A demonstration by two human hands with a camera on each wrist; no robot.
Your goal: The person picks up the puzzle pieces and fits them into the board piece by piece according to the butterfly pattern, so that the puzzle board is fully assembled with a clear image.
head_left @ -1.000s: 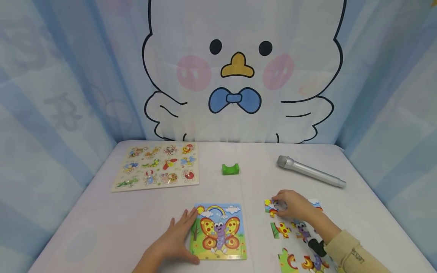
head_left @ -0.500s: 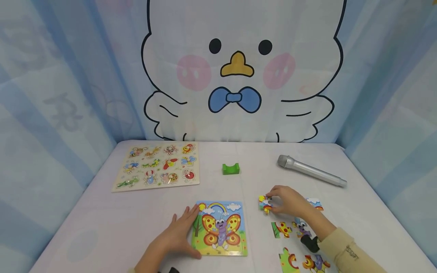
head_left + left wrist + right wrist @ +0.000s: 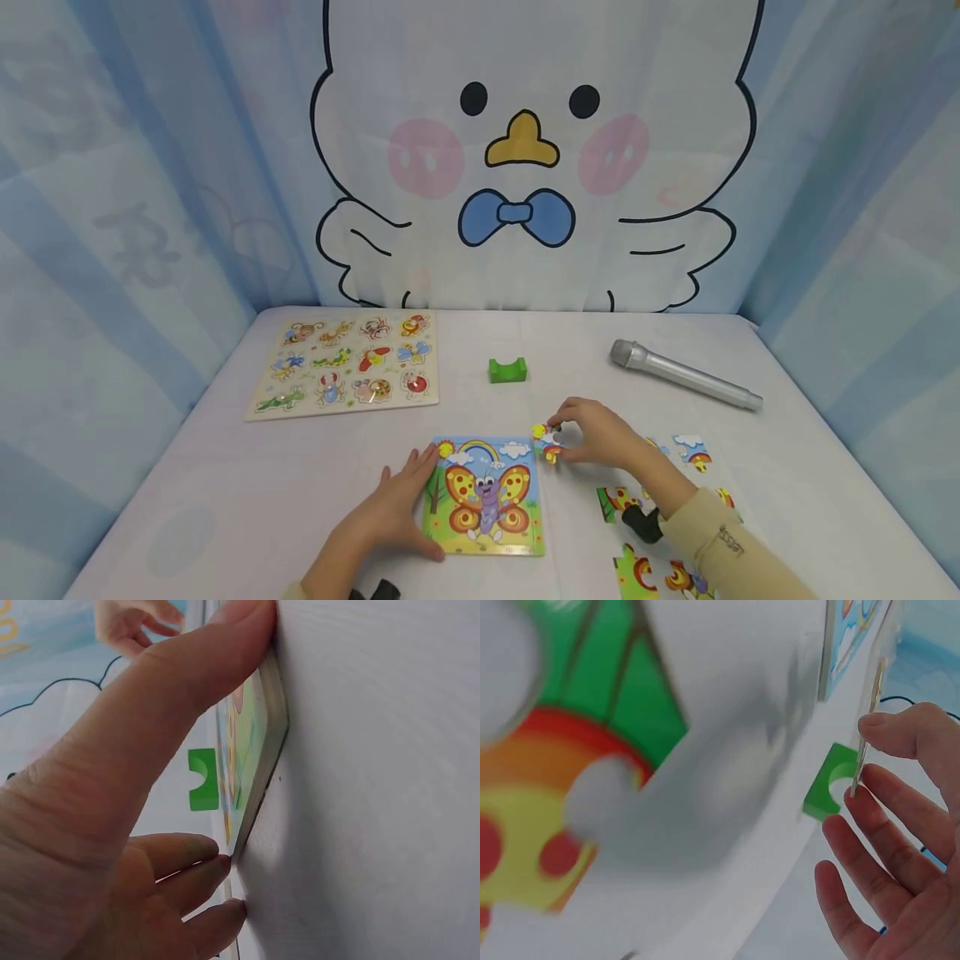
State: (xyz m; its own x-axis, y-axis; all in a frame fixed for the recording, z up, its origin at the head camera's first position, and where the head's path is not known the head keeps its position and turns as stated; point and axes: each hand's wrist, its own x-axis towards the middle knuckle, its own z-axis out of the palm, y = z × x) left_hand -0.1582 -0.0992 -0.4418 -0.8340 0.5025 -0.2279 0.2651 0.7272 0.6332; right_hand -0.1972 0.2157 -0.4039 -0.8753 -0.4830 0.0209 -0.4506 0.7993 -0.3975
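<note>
A square butterfly picture board [image 3: 501,467] lies flat on the table in the head view. At its left side my left hand [image 3: 388,510] rests with fingers extended, the fingertips at the upper left edge and the thumb [image 3: 180,671] by the lower left corner. Between thumb and fingers my right hand [image 3: 602,435] pinches a jigsaw piece [image 3: 550,451] printed with a sun and sky, close to the board's upper right corner. Seen edge-on in the right wrist view, the piece [image 3: 870,712] is thin and held off the table.
Several loose jigsaw pieces [image 3: 636,575] lie at the right, some hidden under the right forearm. Farther back are an insect puzzle board [image 3: 348,382], a green notched block [image 3: 507,372] and a silver microphone [image 3: 690,377]. A printed curtain [image 3: 517,275] hangs behind the table.
My right hand has carried the pinched jigsaw piece leftward, from among the loose pieces to beside the butterfly board. The left hand stays at the board, which appears slightly higher in view.
</note>
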